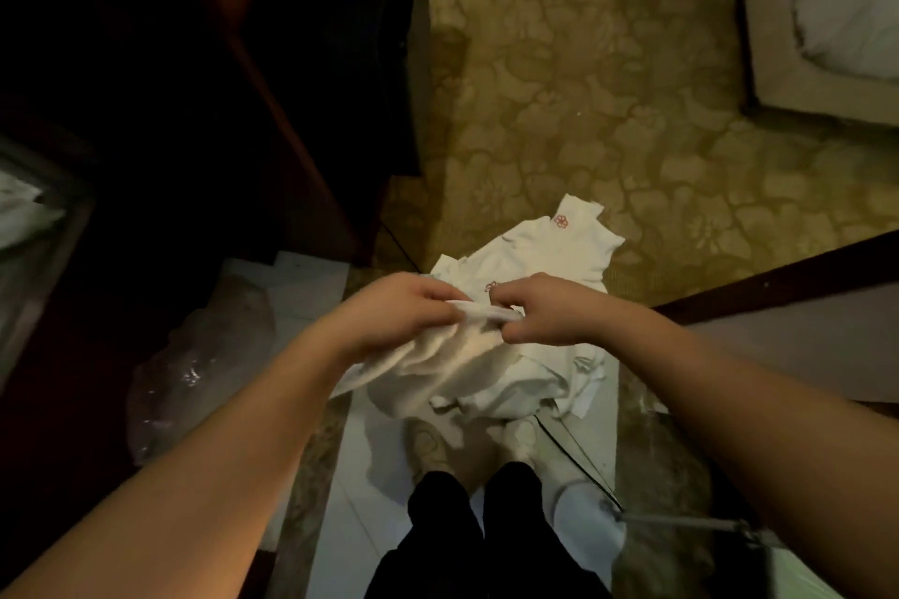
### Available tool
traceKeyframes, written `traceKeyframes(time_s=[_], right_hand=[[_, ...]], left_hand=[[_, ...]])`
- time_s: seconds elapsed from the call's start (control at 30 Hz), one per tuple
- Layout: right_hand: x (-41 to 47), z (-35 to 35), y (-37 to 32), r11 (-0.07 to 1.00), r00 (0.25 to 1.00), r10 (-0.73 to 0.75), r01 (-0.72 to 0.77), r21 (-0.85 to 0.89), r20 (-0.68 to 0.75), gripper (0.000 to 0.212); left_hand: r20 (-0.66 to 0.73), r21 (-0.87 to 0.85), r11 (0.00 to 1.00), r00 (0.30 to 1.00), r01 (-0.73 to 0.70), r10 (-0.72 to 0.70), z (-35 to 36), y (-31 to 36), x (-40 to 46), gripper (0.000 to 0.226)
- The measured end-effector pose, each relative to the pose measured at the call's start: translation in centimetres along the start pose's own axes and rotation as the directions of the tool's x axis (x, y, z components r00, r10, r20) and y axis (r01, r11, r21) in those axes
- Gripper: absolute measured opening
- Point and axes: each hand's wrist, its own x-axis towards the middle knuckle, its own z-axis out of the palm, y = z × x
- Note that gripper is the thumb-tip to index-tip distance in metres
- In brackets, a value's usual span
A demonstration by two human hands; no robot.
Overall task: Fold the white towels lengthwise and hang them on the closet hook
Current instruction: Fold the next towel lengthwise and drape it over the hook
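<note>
A white towel (pixel 452 370) hangs bunched below my two hands at the middle of the view. My left hand (pixel 404 311) pinches its top edge on the left. My right hand (pixel 545 309) pinches the same edge just to the right, fingers curled round the cloth. Beneath and beyond the hands, more white towels (pixel 549 248) with a small red flower mark lie in a loose pile on the floor. No closet hook shows in the dark area at the upper left.
A dark wooden closet (pixel 272 63) fills the upper left. Patterned yellow carpet (pixel 608 63) spreads ahead. A bed corner (pixel 827 15) is at the upper right. Crumpled clear plastic (pixel 194 365) lies at the left. My dark trousers and feet (pixel 467 501) stand on a pale floor strip.
</note>
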Motion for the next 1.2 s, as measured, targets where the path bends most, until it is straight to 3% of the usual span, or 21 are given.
traceKeyframes(time_s=[0.13,0.23,0.37,0.53,0.6,0.67,0.77,0.83,0.9,1.03,1.13,1.2], right_hand=[[-2.0,0.9,-2.8,0.989,0.993,-0.027,0.01,-0.151,-0.111,0.018],[-4.5,1.3,-3.3,0.955,0.977,0.075,-0.128,-0.268,-0.199,0.012],[-9.7,1.7,-3.5,0.869,0.949,0.197,-0.286,-0.404,-0.248,0.022],[-15.6,1.9,-5.9,0.843,0.948,0.148,-0.269,-0.465,-0.281,0.043],[-18.2,2.2,-7.9,0.911,0.958,0.16,-0.237,-0.337,-0.24,0.039],[-21.1,2.7,-10.1,0.978,0.968,0.162,-0.183,-0.098,-0.189,0.031],[-25.6,3.5,-14.4,0.973,0.965,0.079,-0.019,0.232,-0.251,0.024],[-28.4,4.4,-17.9,0.846,0.974,0.007,0.115,0.52,-0.228,0.017],[-30.5,5.2,-21.3,0.683,0.976,-0.095,0.207,0.7,-0.195,0.017],[-34.7,7.3,-28.7,0.51,0.958,-0.175,0.284,0.812,-0.226,0.028],[-37.6,9.4,-33.8,0.409,0.948,-0.207,0.309,0.859,-0.242,0.053],[-39.8,11.5,-37.1,0.382,0.942,-0.217,0.325,0.865,-0.257,0.056]], left_hand=[[-0.137,-0.141,0.989,0.99,-0.051,0.032,-1.8,1.3,-6.9,0.02],[-0.288,-0.239,0.966,0.957,-0.097,0.025,-2.7,1.8,-12.2,0.021],[-0.501,-0.281,0.943,0.865,-0.18,0.015,-2.1,2.3,-19.4,0.023],[-0.691,-0.274,0.921,0.722,-0.278,0.013,1.7,2.2,-26.6,0.022],[-0.76,-0.318,0.887,0.649,-0.336,-0.027,3.8,2.2,-28.7,0.024],[-0.804,-0.384,0.833,0.589,-0.398,-0.089,5.9,2.1,-30.9,0.025],[-0.813,-0.483,0.772,0.539,-0.413,-0.221,9.2,1.9,-34.7,0.019],[-0.815,-0.5,0.767,0.518,-0.403,-0.259,11.2,1.8,-37.6,0.02],[-0.822,-0.49,0.768,0.511,-0.412,-0.251,13.0,1.8,-40.3,0.017],[-0.871,-0.44,0.78,0.422,-0.445,-0.25,16.7,1.7,-47.0,0.02],[-0.885,-0.414,0.774,0.411,-0.48,-0.218,19.3,1.1,-51.5,0.02],[-0.893,-0.383,0.79,0.411,-0.479,-0.184,21.2,0.4,-54.4,0.023]])
